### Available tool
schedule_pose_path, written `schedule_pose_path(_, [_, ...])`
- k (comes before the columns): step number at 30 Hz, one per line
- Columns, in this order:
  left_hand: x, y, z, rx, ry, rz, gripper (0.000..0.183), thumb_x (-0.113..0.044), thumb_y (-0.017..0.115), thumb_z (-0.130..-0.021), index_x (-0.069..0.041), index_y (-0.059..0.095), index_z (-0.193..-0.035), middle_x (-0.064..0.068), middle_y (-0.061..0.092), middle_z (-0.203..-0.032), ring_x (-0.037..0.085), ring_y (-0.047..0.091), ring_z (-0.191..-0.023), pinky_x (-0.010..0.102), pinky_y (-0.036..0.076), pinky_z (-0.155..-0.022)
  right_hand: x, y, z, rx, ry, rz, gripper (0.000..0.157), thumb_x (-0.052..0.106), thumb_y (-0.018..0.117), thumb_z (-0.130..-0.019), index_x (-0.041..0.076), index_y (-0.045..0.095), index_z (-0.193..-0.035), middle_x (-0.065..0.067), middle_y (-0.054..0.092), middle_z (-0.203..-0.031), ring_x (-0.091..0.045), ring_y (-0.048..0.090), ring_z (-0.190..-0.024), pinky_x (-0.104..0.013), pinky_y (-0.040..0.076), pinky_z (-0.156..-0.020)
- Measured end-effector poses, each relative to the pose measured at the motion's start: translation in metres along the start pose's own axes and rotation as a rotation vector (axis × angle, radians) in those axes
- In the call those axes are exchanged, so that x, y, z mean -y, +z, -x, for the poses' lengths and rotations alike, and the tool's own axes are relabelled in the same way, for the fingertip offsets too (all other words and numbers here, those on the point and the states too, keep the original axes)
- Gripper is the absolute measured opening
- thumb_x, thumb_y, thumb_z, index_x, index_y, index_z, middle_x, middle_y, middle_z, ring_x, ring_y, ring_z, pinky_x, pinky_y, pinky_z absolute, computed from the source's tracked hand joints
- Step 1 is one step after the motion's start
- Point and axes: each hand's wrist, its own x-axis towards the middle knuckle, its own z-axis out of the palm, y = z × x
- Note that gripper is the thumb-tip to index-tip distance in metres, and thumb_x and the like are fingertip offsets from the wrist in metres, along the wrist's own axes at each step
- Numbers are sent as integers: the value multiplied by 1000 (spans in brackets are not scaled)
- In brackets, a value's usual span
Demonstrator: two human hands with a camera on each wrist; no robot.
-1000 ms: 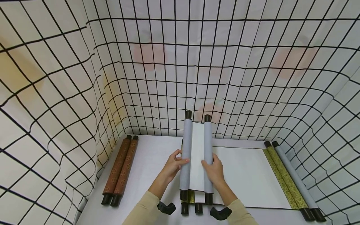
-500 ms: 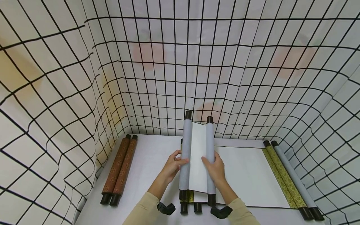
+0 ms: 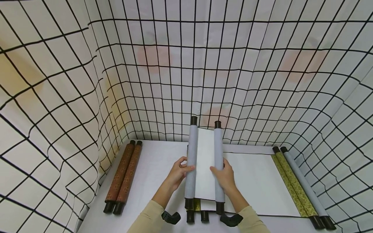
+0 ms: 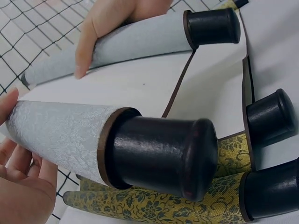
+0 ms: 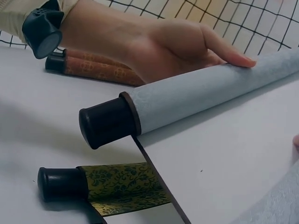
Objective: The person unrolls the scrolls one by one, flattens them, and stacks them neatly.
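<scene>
A scroll in pale blue-grey patterned cloth (image 3: pixel 190 176) is held above the table, partly unrolled, with black knobs at its roller ends. My left hand (image 3: pixel 176 173) grips its left roll, thumb on the front and fingers behind. On the right roll (image 3: pixel 218 155), my right hand (image 3: pixel 225 176) holds on in the same way. A narrow strip of blank white paper (image 3: pixel 205 165) stretches between the two rolls. Beneath lies a yellow-green floral scroll (image 4: pixel 154 200), mostly covered in the head view; a wide white sheet (image 3: pixel 259 181) extends from there to the right.
Two reddish-brown scroll rolls (image 3: pixel 124 176) lie side by side at the table's left. Along the right edge are yellow-green rolls (image 3: pixel 295 184) and a grey roll (image 3: pixel 306 184). Black grid netting (image 3: pixel 175 81) encloses the white table (image 3: pixel 157 155) at the back and sides.
My right hand has shifted slightly right with its roll, so the white strip between the two rolls is wider. The left hand stays nearly in place.
</scene>
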Motion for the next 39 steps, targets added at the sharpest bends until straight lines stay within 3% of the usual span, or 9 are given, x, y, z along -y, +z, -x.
schedule_pose_path(8, [4, -2, -2, -12, -2, -5, 28, -2, 76, -89, -6, 61, -112, 13, 73, -103, 22, 69, -89, 36, 54, -78, -1, -8, -5, 15, 12, -21, 65, 12, 67, -95, -6, 40, -151, -30, 52, -141, -45, 53, -124, -63, 43, -98])
schedule_pose_path(14, [5, -5, -2, -30, -2, -5, 30, -3, 76, -90, -4, 59, -116, 11, 73, -101, 21, 69, -89, 35, 54, -78, 4, -12, -9, -33, 37, -37, 71, 11, 63, -92, 3, 35, -157, -29, 57, -135, -42, 57, -115, -57, 44, -93])
schedule_pose_path(18, [6, -6, -2, -32, -6, 7, 31, -3, 75, -90, -4, 59, -116, 11, 73, -101, 21, 69, -89, 35, 55, -78, 6, -13, -10, -31, 41, -51, 70, 12, 59, -93, 4, 34, -158, -29, 53, -141, -43, 54, -120, -60, 42, -96])
schedule_pose_path(22, [6, -7, -2, -31, -15, 14, 30, -2, 75, -90, -4, 59, -115, 11, 73, -101, 21, 69, -89, 36, 55, -78, 5, -12, -11, -16, 30, -44, 72, 25, 67, -97, 3, 33, -157, -26, 50, -144, -44, 50, -126, -63, 40, -100])
schedule_pose_path(26, [7, -8, -3, -27, -13, 7, 30, -2, 75, -90, -5, 59, -115, 11, 74, -101, 22, 69, -90, 36, 55, -78, 1, -13, -10, -12, 14, 1, 83, 38, 78, -93, 5, 35, -156, -23, 51, -140, -44, 52, -124, -64, 43, -97])
schedule_pose_path(35, [8, -12, -1, -41, -15, 0, 32, -3, 76, -90, -4, 58, -117, 11, 73, -101, 21, 69, -89, 35, 55, -78, -2, -19, -13, 5, 17, 15, 73, 23, 71, -97, 5, 35, -158, -22, 53, -132, -42, 54, -114, -58, 44, -91])
schedule_pose_path(39, [8, -13, -1, -38, -7, -2, 32, -3, 76, -90, -4, 58, -117, 12, 73, -102, 22, 70, -89, 36, 55, -78, -1, -21, -14, 3, 22, 18, 73, 22, 69, -98, 3, 34, -159, -25, 52, -136, -43, 55, -115, -59, 46, -91])
